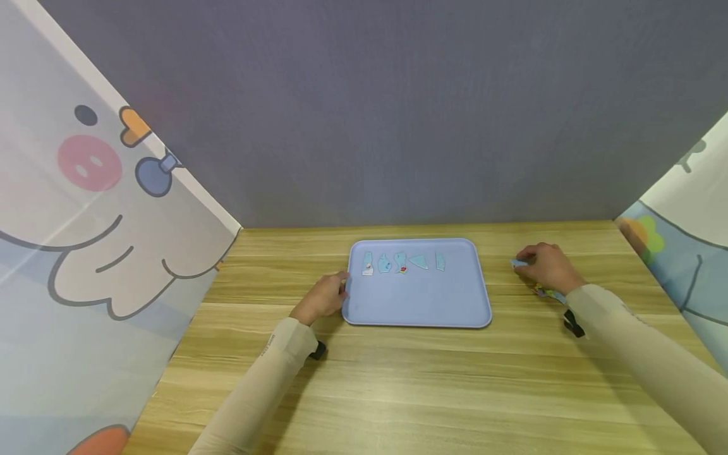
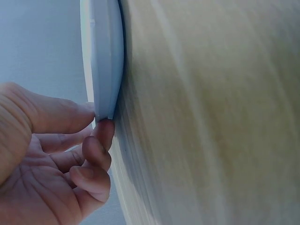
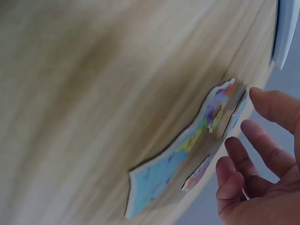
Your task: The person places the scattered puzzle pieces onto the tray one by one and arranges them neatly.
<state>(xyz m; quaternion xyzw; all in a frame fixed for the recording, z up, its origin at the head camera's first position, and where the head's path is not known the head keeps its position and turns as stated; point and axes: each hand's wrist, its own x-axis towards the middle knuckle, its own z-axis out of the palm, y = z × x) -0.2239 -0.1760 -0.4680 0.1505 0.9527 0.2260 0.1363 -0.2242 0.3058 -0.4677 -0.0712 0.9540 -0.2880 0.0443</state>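
Observation:
My left hand (image 1: 326, 296) grips the left rim of a light blue tray (image 1: 418, 303). In the left wrist view its thumb (image 2: 65, 115) lies on the rim, with a fingertip under it. Off the tray's right side, my right hand (image 1: 546, 265) reaches down over the table, thumb and fingers apart around a small light blue puzzle piece (image 1: 516, 263). The right wrist view shows that piece (image 3: 236, 114) by the thumb tip; whether they touch is unclear. Under the hand lie a larger colourful piece (image 3: 180, 147) and a smaller one (image 3: 196, 173).
Several light blue puzzle pieces stand in a row along the tray's far part, among them a triangular one (image 1: 419, 261) and one with a red spot (image 1: 400, 262). A grey panel (image 1: 398, 126) rises behind the wooden table (image 1: 426, 392). Cartoon-printed walls (image 1: 74, 253) flank it.

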